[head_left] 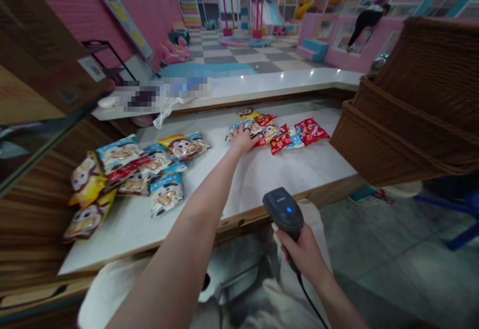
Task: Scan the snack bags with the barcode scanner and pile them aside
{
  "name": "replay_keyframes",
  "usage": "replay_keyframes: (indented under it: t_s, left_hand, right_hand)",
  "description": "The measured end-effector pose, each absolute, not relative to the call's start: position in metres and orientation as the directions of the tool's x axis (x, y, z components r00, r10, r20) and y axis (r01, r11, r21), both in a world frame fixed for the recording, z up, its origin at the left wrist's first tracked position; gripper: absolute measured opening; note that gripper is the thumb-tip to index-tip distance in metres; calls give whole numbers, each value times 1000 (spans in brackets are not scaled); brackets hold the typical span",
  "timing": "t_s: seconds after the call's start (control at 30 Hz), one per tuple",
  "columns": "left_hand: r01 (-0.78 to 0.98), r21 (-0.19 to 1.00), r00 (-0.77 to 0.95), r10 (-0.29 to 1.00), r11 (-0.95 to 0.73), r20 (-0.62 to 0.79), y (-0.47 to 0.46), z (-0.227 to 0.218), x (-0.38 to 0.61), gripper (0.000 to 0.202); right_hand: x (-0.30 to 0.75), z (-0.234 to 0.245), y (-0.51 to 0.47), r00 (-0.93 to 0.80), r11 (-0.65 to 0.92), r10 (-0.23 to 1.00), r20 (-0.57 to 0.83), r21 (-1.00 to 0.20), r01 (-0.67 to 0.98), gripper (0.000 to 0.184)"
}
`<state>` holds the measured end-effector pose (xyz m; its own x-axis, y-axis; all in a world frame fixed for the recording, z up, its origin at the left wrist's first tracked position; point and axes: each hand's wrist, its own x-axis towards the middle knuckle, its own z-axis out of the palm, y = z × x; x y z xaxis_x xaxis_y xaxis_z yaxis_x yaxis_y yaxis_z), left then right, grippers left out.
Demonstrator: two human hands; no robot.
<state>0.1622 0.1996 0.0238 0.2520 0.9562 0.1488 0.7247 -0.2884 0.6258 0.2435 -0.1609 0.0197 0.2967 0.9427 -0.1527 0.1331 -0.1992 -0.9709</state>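
My left hand (243, 137) reaches far across the white counter (262, 179), its fingers curled down onto a snack packet at the left edge of a cluster of red and blue snack packets (292, 134). My right hand (305, 254) is closed round the handle of a black barcode scanner (283, 208) with a blue light on top. The scanner is held low in front of the counter's edge, over my lap. A second pile of snack packets (130, 169) in yellow, blue and red lies on the counter's left part.
Stacked brown wicker baskets (411, 119) stand at the right, overhanging the counter's end. A higher white ledge (280, 82) runs behind the counter. Beyond it a pink play area opens, with a person (368, 20) bending there. Brown cardboard (37, 45) looms at the left.
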Motion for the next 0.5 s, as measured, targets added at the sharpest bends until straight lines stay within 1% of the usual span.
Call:
replay_keyframes:
  t_s: [0.13,0.27,0.37,0.5]
  left_hand:
    - [712,620,260,944,-330,204,176,11,161,75]
    - [654,674,246,939,-344,240,124,5,158,67]
    - [573,747,227,941,-336,250,83,2,154,59]
    - [341,896,194,953,-286,231,53,9,145,43]
  right_hand:
    - [239,15,-161,300,-206,936,-182,-977,49,38]
    - [230,14,-161,290,-195,940,-178,-980,30,36]
    - [225,16,-164,278,-183,946,-167,-983,34,32]
    - [223,20,-168,267,-183,949,-169,-983,26,29]
